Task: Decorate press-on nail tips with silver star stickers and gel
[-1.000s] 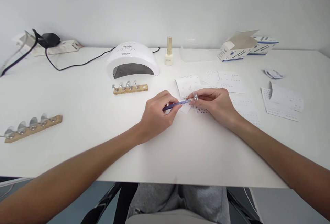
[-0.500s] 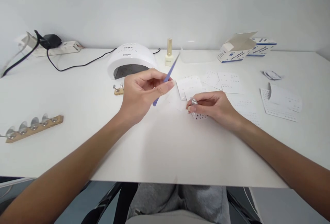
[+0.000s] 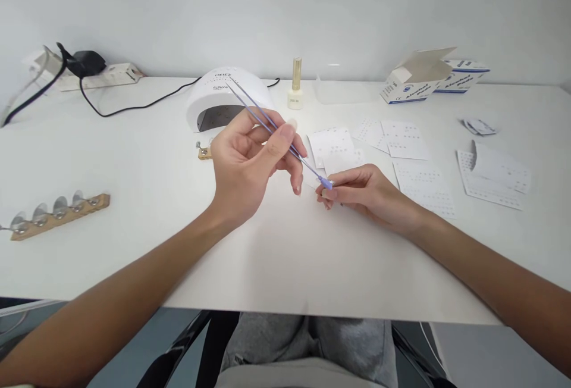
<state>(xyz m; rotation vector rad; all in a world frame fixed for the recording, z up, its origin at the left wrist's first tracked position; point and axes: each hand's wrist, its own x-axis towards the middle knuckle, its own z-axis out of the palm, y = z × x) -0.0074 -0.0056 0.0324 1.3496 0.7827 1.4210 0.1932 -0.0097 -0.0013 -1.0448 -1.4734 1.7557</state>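
My left hand [image 3: 250,165] grips purple tweezers [image 3: 307,165] between thumb and fingers. Their two thin points stand apart, aimed up and left in front of the white nail lamp [image 3: 203,99]. The joined blunt end meets my right hand's fingertips. My right hand [image 3: 368,191] is pinched on a small nail tip, now mostly hidden by fingers and tweezers; silver stars showed on it a moment ago. White sticker sheets [image 3: 331,147] lie just behind my right hand. A wooden strip [image 3: 204,153] with nail-tip holders is partly covered by my left hand.
At left, another wooden strip [image 3: 66,218] carries clear nail tips. A polish bottle [image 3: 295,93] stands at the back beside a clear tray [image 3: 343,93]. Alcohol pad boxes [image 3: 413,81] sit back right, with more sheets [image 3: 495,177] nearer. A power strip [image 3: 111,77] lies back left.
My left hand has drawn back leftward from the nail tip and turned the tweezers round, so the blunt end now touches at my right fingertips. The right hand has stayed nearly in place.
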